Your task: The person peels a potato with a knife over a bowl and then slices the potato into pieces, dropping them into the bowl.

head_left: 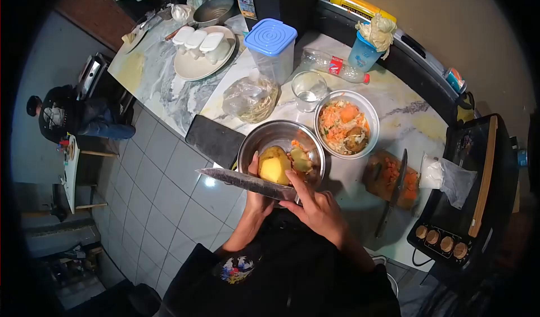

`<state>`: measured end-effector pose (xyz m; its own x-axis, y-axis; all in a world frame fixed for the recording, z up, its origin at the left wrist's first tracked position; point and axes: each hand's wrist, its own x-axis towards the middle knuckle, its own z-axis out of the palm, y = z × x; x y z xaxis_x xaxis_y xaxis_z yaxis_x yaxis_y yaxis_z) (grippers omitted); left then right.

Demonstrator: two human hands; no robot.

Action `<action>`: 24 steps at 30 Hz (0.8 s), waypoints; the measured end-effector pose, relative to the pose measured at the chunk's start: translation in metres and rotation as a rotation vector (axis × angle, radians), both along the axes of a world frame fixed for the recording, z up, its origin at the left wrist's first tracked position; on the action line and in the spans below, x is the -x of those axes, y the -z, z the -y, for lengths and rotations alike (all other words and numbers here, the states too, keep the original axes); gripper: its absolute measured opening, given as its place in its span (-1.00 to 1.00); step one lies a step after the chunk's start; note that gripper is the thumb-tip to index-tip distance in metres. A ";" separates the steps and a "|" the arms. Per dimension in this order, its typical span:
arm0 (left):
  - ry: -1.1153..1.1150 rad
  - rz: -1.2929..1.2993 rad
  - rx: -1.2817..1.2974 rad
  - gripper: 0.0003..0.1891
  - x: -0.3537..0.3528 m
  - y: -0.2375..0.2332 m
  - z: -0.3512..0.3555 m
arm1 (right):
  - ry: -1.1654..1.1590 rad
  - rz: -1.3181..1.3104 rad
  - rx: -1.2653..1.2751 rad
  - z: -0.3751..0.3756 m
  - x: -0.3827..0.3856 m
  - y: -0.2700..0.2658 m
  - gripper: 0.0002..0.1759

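Note:
My left hand (257, 196) is closed round a partly peeled potato (274, 166), yellow where bare and brown on its upper left side. It holds the potato over a steel bowl (243, 151). My right hand (316, 209) grips a large knife (247, 182) near the base of its blade, with the index finger stretched toward the potato. The blade points left and passes in front of the potato's lower edge. Peelings (301, 160) and orange scraps lie in the steel bowl. The knife's handle is mostly hidden by my right hand.
A bowl of shredded vegetables (343, 120) stands at the upper right. Right of it, a second knife (400, 182) lies across a cutting board (378, 189) with orange pieces. A glass (309, 92) and a blue-lidded container (271, 50) stand behind. A person (73, 114) is at the far left.

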<state>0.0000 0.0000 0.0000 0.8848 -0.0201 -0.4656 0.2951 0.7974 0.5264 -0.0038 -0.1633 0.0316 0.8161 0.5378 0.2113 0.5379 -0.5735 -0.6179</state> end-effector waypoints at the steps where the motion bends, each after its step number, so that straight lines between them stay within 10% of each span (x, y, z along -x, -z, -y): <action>1: -0.019 -0.016 0.009 -0.43 0.000 0.000 0.000 | 0.002 0.003 -0.023 -0.001 -0.001 0.000 -0.16; 24: -0.074 -0.060 -0.020 -0.47 0.003 -0.002 0.009 | 0.021 -0.018 0.019 0.001 0.003 -0.010 -0.18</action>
<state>-0.0030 -0.0088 0.0024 0.8541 0.0537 -0.5173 0.2674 0.8078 0.5254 -0.0066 -0.1642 0.0413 0.8307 0.5245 0.1868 0.5149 -0.5960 -0.6162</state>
